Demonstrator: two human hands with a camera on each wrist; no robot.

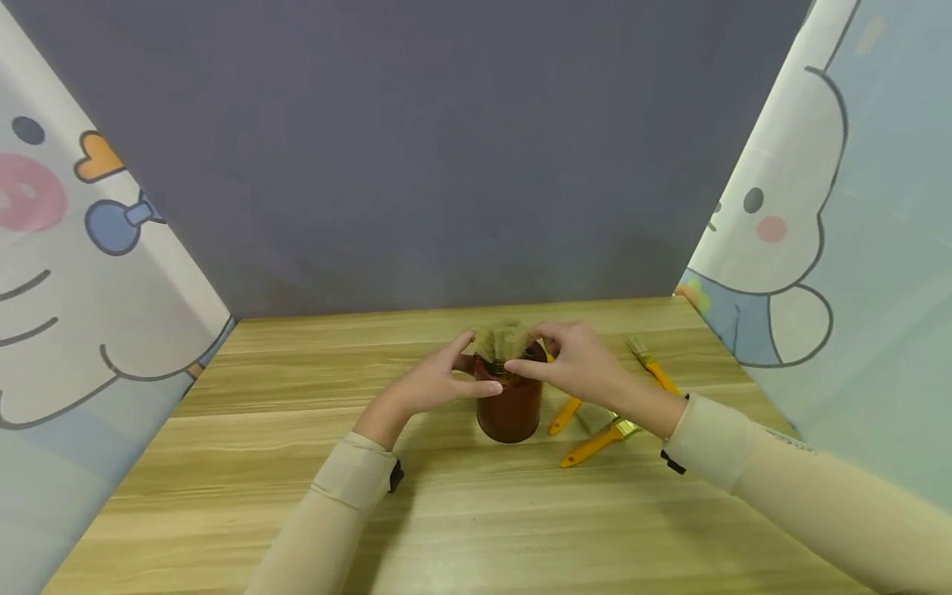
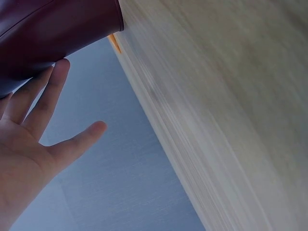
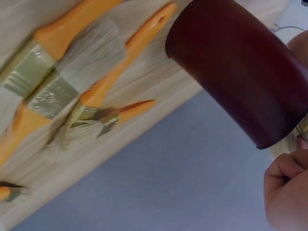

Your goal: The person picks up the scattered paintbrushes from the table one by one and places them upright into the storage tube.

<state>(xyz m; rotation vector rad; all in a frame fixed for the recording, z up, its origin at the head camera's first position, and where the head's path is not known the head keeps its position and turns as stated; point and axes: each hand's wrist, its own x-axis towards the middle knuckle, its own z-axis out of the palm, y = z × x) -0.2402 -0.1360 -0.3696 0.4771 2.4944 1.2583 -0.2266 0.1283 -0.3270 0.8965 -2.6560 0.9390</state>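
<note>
A dark red cylindrical cup (image 1: 509, 417) stands on the wooden table, with pale bristles of paintbrushes (image 1: 509, 337) sticking up above its rim. On its left side my left hand (image 1: 431, 384) touches the wall with extended fingertips; in the left wrist view the thumb (image 2: 79, 144) is spread away from the cup (image 2: 57, 29). My right hand (image 1: 583, 364) is over the rim, thumb in front and index finger curled behind, pinching a paintbrush near its bristles. In the right wrist view that hand (image 3: 291, 190) shows beside the rim, and the brush is mostly hidden.
Several paintbrushes with orange handles lie right of the cup, one close in front (image 1: 591, 448) and one farther back (image 1: 660, 373). The right wrist view shows an overlapping pile of brushes (image 3: 53, 98). A grey panel (image 1: 461, 165) rises behind the table (image 1: 297, 496).
</note>
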